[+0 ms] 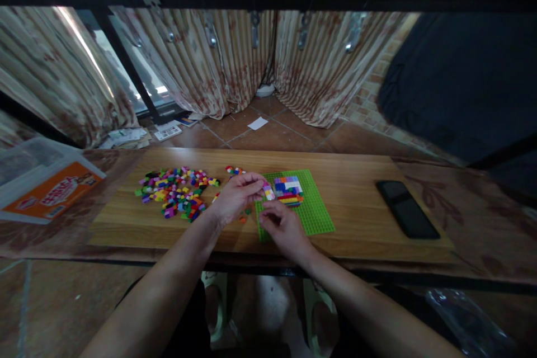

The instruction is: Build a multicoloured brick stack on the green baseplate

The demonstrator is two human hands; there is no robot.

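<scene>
My left hand (237, 197) is closed, its thumb and fingertips pinching a small assembly of pink, white and yellow toy bricks (268, 191) over the left part of a green baseplate (316, 212). Just below that assembly, my right hand (287, 229) has its fingers curled in, thumb near the index finger; whatever they may hold is too small to make out. A block of stacked multicoloured bricks (288, 190) is on the baseplate, right of the held piece. A few loose bricks (243, 219), orange and green, lie beside my left wrist.
Many mixed loose bricks (176, 193) spread over the left of the wooden board (356, 179). More bricks (235, 170) lie behind my left hand. A black phone (406, 210) rests at the right. A clear plastic box (46, 179) with an orange label stands far left.
</scene>
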